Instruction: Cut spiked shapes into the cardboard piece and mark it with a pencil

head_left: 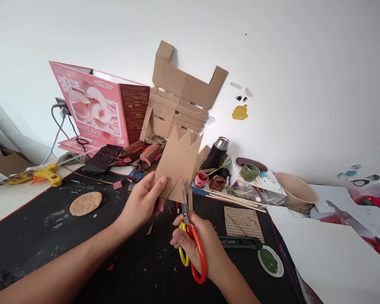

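Note:
My left hand pinches the lower left edge of a brown cardboard piece, thumb in front. Pointed zigzag teeth run along the top of the cardboard. My right hand is closed round the handles of a pair of scissors, one loop red and the other yellow. The scissor blades point up and lie at the lower right edge of the cardboard, near a slanting line or cut. Whether the blades are fully closed is hard to see.
A yellow glue gun and a round clay disc lie at left. A pink box and flattened cardboard stand against the wall. A thermos, paint jars, a dark green cutter and a paint lid are at right.

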Tool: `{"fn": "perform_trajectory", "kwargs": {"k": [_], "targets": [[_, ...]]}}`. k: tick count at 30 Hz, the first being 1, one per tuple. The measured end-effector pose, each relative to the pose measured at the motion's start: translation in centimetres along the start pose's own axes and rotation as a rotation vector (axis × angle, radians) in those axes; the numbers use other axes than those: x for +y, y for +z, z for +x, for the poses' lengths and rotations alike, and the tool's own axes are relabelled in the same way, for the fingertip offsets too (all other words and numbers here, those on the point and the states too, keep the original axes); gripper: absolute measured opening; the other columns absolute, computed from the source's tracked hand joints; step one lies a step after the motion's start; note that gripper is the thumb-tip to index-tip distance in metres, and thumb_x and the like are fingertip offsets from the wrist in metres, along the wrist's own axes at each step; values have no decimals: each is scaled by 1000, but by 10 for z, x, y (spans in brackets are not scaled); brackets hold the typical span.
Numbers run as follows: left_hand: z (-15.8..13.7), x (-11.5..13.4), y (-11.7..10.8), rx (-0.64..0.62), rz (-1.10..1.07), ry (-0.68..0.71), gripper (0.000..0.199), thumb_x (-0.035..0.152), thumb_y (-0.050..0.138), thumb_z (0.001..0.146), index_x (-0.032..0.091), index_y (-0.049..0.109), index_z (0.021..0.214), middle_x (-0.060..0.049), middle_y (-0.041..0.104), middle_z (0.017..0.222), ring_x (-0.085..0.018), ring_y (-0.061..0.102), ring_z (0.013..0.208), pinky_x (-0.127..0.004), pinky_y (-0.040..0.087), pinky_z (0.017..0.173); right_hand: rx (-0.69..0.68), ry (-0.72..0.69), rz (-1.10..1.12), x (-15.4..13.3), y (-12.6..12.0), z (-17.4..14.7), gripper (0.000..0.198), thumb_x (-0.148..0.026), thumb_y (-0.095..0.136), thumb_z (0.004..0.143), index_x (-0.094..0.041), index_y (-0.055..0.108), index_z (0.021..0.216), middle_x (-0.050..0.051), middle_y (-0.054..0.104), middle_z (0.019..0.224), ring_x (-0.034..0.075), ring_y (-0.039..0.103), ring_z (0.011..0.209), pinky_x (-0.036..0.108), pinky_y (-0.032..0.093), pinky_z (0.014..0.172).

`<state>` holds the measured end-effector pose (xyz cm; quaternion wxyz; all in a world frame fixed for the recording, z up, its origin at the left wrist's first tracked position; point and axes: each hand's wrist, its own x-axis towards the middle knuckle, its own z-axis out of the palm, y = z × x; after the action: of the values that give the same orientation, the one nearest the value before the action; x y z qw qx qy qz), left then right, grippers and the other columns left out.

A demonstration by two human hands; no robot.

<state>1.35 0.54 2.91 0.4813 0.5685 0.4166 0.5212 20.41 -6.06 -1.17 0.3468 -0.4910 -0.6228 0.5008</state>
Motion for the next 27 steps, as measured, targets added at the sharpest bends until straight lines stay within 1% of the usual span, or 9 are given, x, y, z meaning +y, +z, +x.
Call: {"fn": "perform_trajectory", "kwargs": {"k": [4, 8, 11, 15, 21, 27], "targets": [[0, 0, 0, 3, 5, 0, 41, 63, 59, 98, 24, 51, 89, 10, 52, 42, -10, 42, 33, -18, 33, 36, -10, 6, -42, 2, -2, 0, 73, -88, 67, 83, -21, 68, 113, 3, 76, 74, 23, 76, 69, 28, 57, 67], [1, 1, 0, -4, 0, -1, 41, 63, 59, 98, 23, 52, 91, 10, 51, 42, -10, 41, 32, -18, 33, 35, -35, -27, -43, 0, -3, 0, 84, -95, 63, 78, -21, 67, 117, 4, 76, 75, 24, 76, 69, 29, 56, 67], [1, 2, 0, -7, 0, 2, 40, 62, 59, 98, 23, 52, 92, 10, 51, 42, -10, 41, 32, -18, 32, 35, -42, -37, -42, -2, -5, 0, 86, -96, 62, 77, -21, 67, 118, 6, 78, 77, 26, 78, 72, 31, 57, 69], [0, 3, 0, 2, 2, 4, 40, 62, 59, 98, 23, 51, 92, 10, 51, 42, -10, 41, 32, -18, 32, 35, -49, -16, -34, -5, -6, -1, 89, -97, 64, 74, -21, 67, 120, 8, 80, 81, 28, 81, 76, 33, 59, 72], [0, 3, -2, 7, 5, 5, 42, 64, 59, 97, 23, 51, 91, 10, 51, 42, -10, 41, 31, -18, 31, 35, -83, 1, 39, -7, -7, -2, 95, -98, 65, 70, -21, 65, 125, 11, 82, 85, 31, 82, 81, 36, 62, 75], [-3, 0, 2, -26, -18, -35, 42, 64, 60, 97, 23, 54, 93, 11, 50, 41, -10, 40, 30, -18, 28, 33, -132, 14, 94, -9, -10, -4, 97, -99, 62, 70, -24, 63, 131, 13, 81, 106, 31, 82, 89, 37, 62, 80]]}}
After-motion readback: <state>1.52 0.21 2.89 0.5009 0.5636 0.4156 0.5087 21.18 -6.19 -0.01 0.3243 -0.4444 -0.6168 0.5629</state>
